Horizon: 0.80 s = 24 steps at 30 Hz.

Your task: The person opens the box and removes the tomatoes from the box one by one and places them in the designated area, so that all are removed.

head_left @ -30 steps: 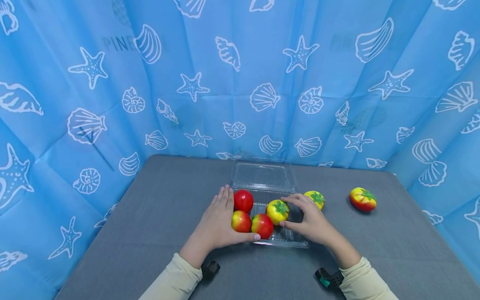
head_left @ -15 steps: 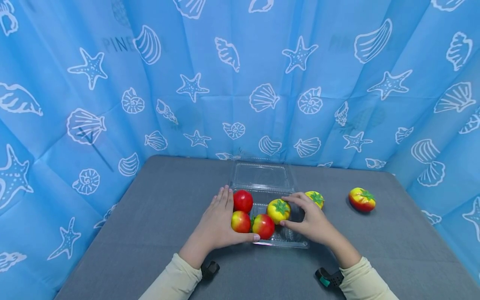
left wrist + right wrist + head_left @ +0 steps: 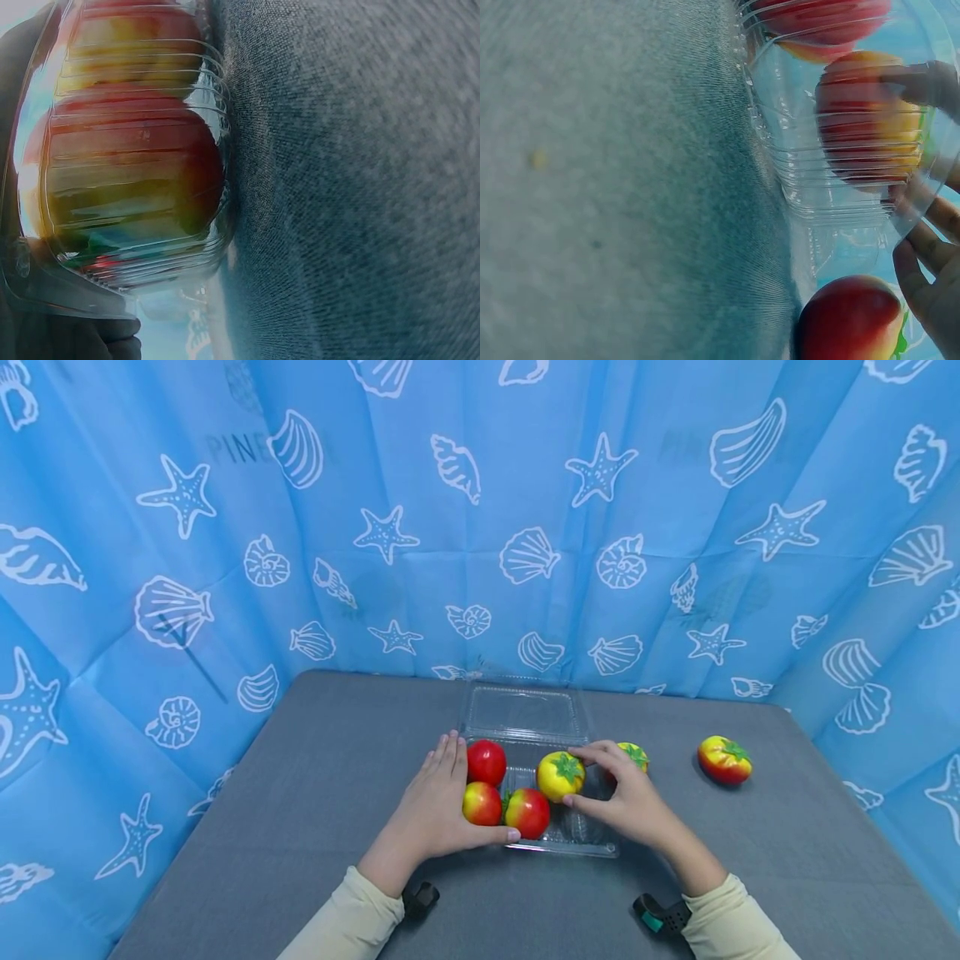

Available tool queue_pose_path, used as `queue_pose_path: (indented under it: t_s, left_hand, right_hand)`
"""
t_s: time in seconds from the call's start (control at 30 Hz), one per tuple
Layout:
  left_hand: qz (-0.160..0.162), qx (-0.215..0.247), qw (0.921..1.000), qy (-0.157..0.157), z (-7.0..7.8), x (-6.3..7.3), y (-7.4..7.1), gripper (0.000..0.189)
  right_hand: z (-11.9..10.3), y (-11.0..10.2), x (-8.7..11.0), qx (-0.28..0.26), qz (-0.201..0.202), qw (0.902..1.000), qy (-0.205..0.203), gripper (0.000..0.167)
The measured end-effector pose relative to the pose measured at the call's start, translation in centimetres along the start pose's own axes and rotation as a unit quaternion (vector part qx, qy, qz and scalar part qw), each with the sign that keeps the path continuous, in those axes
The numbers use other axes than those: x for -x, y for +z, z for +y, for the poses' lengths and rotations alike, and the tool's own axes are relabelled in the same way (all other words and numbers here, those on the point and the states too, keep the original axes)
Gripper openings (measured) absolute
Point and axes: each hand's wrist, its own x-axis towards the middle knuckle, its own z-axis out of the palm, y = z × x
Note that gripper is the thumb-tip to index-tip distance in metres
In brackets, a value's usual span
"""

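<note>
A clear plastic clamshell box (image 3: 596,848) sits on the table with its lid (image 3: 525,712) folded back. Inside it on the left are a red tomato (image 3: 486,763) and two red-and-yellow tomatoes (image 3: 482,803). My left hand (image 3: 435,802) rests along the box's left side, fingers straight, thumb along the front rim. With thumb and fingers my right hand (image 3: 622,793) pinches a yellow tomato (image 3: 560,777) with a green leafy top, within the box. Through the clear wall in the right wrist view, a finger touches this tomato (image 3: 862,120). The left wrist view shows tomatoes (image 3: 135,165) behind the ridged wall.
Another yellow-topped tomato (image 3: 634,754) lies beyond the right hand, partly hidden by it. Further right on the grey table (image 3: 337,735) lies a red-and-yellow tomato (image 3: 724,759). A blue curtain (image 3: 465,527) with white seashells hangs behind the table.
The right hand and its yellow tomato have shifted slightly to the right and toward the back of the box. The left hand has stayed in place.
</note>
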Motion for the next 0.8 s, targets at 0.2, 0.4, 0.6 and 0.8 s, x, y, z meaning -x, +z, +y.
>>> queue_pose_path:
  t_s: [0.2, 0.4, 0.6, 0.8]
  left_hand:
    - [0.002, 0.001, 1.0, 0.0, -0.02, -0.07, 0.04, 0.14]
    - [0.002, -0.005, 1.0, 0.001, 0.02, -0.1, 0.04, 0.14]
    - [0.005, -0.005, 1.0, 0.003, 0.02, -0.1, 0.01, 0.139]
    - [0.002, -0.001, 1.0, 0.002, 0.0, -0.07, 0.08, 0.138]
  right_hand:
    - [0.12, -0.23, 0.05, -0.009, 0.01, 0.9999, -0.01, 0.06]
    - [0.24, -0.42, 0.05, -0.017, 0.019, 0.9996, -0.013, 0.058]
    - [0.42, -0.6, 0.04, -0.022, 0.031, 0.9992, -0.012, 0.056]
    - [0.61, -0.86, -0.06, -0.033, 0.048, 0.9981, -0.02, 0.054]
